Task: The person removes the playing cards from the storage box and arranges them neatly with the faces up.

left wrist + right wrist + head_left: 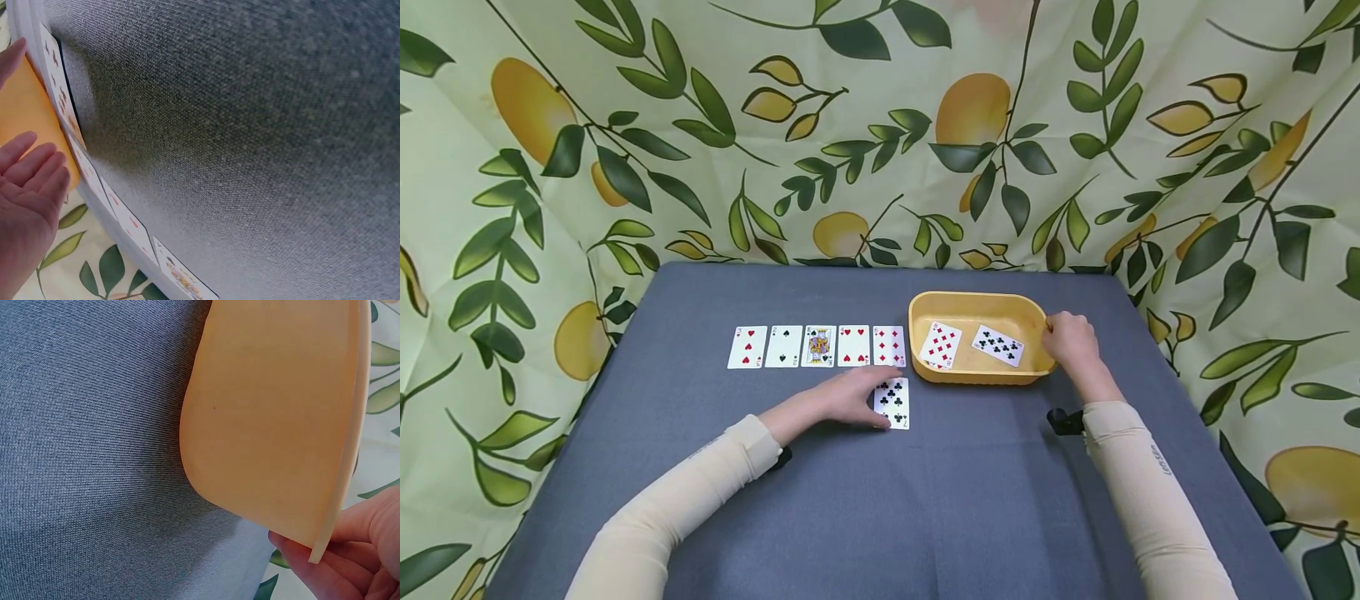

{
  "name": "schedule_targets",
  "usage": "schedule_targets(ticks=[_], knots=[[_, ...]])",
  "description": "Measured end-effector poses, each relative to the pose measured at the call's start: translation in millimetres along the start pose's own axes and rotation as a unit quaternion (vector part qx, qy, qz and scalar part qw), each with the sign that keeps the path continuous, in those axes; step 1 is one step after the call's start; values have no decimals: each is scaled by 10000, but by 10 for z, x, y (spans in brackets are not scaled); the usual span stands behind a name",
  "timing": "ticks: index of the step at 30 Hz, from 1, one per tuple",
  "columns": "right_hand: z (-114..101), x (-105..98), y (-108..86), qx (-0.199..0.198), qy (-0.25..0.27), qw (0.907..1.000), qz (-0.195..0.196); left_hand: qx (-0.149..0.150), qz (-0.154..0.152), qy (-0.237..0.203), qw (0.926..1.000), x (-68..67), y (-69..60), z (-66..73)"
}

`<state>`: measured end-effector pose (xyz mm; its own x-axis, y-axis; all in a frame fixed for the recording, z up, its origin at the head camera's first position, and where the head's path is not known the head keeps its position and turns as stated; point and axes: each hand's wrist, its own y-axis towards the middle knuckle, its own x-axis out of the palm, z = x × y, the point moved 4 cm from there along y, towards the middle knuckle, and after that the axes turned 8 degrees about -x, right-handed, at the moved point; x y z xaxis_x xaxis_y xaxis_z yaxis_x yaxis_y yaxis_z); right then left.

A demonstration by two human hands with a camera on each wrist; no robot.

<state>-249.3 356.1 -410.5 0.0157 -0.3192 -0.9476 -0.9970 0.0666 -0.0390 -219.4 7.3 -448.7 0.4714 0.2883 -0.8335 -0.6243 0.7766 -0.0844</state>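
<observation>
In the head view the left hand (pixel 853 397) spans a club card (pixel 892 405), its thumb by the lower edge and fingers by the upper; whether it touches the card is unclear. The left wrist view shows that hand (pixel 31 200) with fingers loosely extended beside the cards. At the right end of a yellow tray (pixel 977 377), the right hand (pixel 1075 343) grips the rim. Thumb and fingers of this hand (pixel 359 553) pinch the tray's edge (pixel 275 425) in the right wrist view. A diamond card (pixel 941 345) and a club card (pixel 997 345) lie face up inside.
Several face-up cards form a row left of the tray: a heart card (pixel 747 347), a spade card (pixel 783 347), a king (pixel 817 346), another heart card (pixel 853 346) and a diamond card (pixel 889 345). A grey-blue cloth (pixel 925 517) covers the table; patterned fabric (pixel 880 125) hangs behind.
</observation>
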Motion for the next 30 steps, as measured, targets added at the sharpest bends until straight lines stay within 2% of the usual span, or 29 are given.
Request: schedule_targets(ticks=[7,17,22,30], knots=[[5,0,5,-23,-52,10000,-18,-2,264,-307,9992,-89,-24,-7],[12,4,0,-14,-9,10000,-3,-28,755,-449,9961,-188,11,-43],[29,-6,1,-32,22,10000,56,-103,1057,-659,9922,-311,64,-11],[15,2,5,-110,6,9999,82,-110,1337,-808,9877,-496,208,51]])
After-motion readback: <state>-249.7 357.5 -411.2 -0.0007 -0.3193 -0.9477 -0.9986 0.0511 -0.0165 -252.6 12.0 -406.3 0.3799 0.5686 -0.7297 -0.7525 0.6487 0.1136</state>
